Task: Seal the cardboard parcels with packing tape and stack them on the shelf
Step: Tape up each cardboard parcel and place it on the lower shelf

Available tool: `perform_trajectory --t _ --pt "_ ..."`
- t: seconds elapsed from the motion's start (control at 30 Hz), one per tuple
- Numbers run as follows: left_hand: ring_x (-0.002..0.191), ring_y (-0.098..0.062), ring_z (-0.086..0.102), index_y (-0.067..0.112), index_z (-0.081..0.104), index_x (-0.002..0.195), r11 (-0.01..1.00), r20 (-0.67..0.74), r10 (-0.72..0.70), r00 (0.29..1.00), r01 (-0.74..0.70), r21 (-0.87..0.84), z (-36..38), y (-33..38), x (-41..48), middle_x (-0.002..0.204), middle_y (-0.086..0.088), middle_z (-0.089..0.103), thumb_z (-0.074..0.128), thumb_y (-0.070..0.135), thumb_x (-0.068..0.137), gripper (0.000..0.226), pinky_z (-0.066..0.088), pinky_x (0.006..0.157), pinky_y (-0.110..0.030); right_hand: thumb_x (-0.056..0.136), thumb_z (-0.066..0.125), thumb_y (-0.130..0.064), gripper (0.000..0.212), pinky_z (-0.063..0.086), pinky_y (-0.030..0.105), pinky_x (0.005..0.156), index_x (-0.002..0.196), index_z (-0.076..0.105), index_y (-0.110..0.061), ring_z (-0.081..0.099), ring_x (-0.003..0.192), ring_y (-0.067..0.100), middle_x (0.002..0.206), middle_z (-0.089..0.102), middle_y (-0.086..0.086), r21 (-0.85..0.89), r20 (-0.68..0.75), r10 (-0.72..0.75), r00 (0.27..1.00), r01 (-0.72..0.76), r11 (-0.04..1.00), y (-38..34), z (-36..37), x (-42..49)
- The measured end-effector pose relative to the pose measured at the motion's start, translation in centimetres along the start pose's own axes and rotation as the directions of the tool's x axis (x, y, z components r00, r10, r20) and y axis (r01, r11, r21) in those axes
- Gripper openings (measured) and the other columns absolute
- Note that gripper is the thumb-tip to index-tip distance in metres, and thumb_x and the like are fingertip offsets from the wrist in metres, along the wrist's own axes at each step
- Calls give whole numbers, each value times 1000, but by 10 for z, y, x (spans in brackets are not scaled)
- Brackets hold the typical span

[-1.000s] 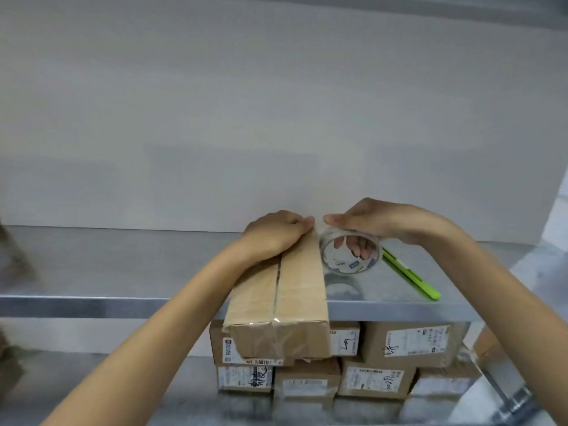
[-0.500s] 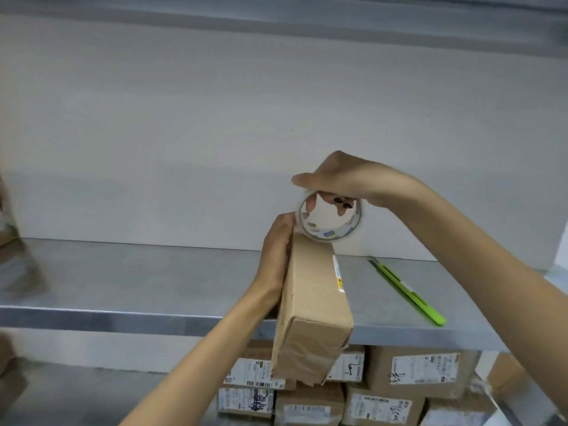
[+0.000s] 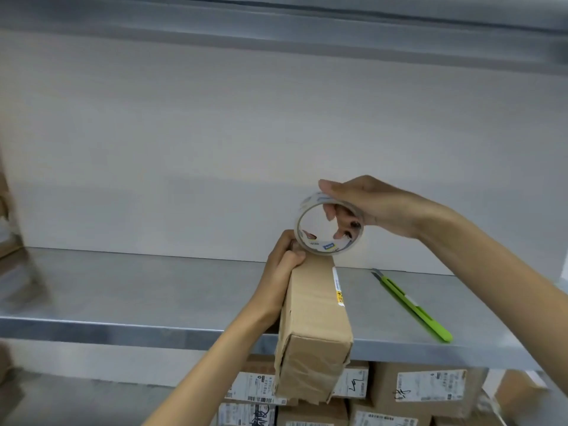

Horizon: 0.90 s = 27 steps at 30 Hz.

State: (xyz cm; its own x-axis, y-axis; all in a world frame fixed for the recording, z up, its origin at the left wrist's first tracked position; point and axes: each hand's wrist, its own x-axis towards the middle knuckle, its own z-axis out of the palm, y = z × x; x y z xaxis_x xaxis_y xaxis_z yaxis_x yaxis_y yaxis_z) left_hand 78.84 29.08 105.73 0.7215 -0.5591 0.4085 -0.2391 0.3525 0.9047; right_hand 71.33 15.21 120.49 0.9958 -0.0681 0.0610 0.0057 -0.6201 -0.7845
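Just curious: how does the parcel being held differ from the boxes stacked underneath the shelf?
The held parcel lies on the upper shelf; the stacked boxes sit below. The left hand grips the held parcel while the right hand holds a tape roll at its far end; the stacked boxes are untouched. The held parcel shows a thin label strip; the stacked boxes, large white labels. All are brown cardboard.

a plain white wall [image 3: 215, 133] fills most of the view behind a grey metal shelf [image 3: 123, 290]. the shelf has a dull shine, and its front lip runs across the frame. a higher shelf [image 3: 276, 23] of the same metal crosses the top. below the lip, a lower shelf [image 3: 61, 404] shows at the left. the light is soft and even, with a faint darker band low on the wall.
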Motion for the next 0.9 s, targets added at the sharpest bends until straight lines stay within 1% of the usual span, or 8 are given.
perform_trajectory --t 0.13,0.23,0.37,0.67,0.73,0.8,0.83,0.9 --pt "83 -11 57 9 57 106 998 14 19 1000 -19 53 -1 3 -2 92 1 63 52 36 66 49 44 71 -21 96 48 -47 55 39 25 49 52 49 -14 35 43 21 43 28 4 -45 -17 21 1000 -22 999 1 2 -4" --pt "80 -1 58 10 59 102 996 -2 52 999 -52 71 -10 5 -1 92 9 63 46 20 70 35 43 67 -12 92 54 -46 54 32 25 48 48 44 -16 34 40 20 42 34 6 -232 -64 81 995 -94 968 0 -12 -6" --pt "85 2 59 9 60 102 996 -10 69 998 -69 64 -19 6 -3 105 2 62 42 14 70 37 45 69 -9 92 55 -44 50 31 25 49 54 41 -15 33 39 17 45 34 6 -381 -5 260 966 -242 892 17 -20 -11" --pt "92 -2 59 10 60 103 986 1 82 997 -81 145 -20 2 2 106 4 61 42 13 71 37 46 73 -11 94 53 -38 50 35 21 47 53 36 -16 24 42 18 44 23 1 -355 122 351 929 -289 889 28 -13 1" --pt "106 -8 56 14 61 109 979 53 32 998 -42 197 -27 4 8 110 7 59 48 15 68 42 46 78 -15 92 54 -39 50 35 22 48 51 36 -16 26 42 18 45 25 2 -378 138 362 922 -288 880 29 -11 3" --pt "127 -10 46 36 59 121 943 77 47 996 -69 327 -32 10 16 130 14 52 52 22 67 57 46 91 -22 91 56 -40 50 35 23 49 51 37 -17 27 42 18 45 26 2 -385 153 373 915 -292 876 31 -7 5" --pt "135 -4 37 48 55 125 901 108 73 991 -112 419 -33 11 15 140 20 43 48 28 72 57 41 102 -25 91 56 -40 50 36 23 49 51 37 -16 26 42 18 45 26 2 -378 160 375 913 -294 878 32 -5 6" --pt "141 5 22 45 59 124 821 201 105 974 -199 535 -33 18 10 149 28 31 35 38 81 50 23 114 -18 92 55 -39 50 36 23 49 52 37 -16 25 41 17 44 25 1 -351 168 371 913 -296 888 33 -1 7"
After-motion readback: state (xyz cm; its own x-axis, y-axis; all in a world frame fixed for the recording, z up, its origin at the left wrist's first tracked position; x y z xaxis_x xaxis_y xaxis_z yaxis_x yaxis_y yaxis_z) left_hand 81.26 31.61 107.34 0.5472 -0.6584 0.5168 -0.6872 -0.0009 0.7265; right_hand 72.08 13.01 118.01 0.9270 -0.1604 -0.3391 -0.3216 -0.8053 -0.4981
